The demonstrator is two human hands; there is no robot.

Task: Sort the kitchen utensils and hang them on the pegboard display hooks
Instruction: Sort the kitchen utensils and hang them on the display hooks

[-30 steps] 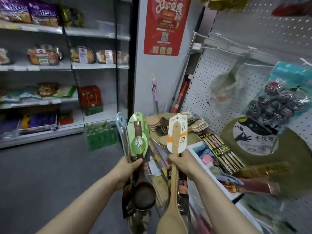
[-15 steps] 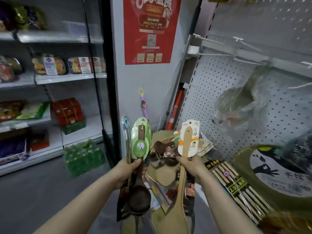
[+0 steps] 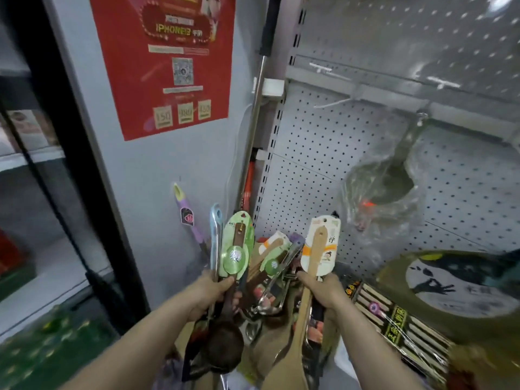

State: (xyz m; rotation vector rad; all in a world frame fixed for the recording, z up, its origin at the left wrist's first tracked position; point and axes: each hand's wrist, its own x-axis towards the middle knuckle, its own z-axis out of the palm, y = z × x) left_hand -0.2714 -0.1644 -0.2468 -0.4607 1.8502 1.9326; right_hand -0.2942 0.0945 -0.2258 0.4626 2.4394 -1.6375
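**A:** both forearms reach forward, side by side, hands apart. The left hand (image 3: 209, 291) is wrapped round a dark wooden ladle on a green oval card (image 3: 235, 249) plus a pale blue plastic handle (image 3: 216, 235).

**B:** yep, the right hand (image 3: 323, 288) grips a light wooden spatula on a white-and-orange card (image 3: 318, 249), just left of the white pegboard (image 3: 309, 164). Same grips as before, the pegboard's just closer.
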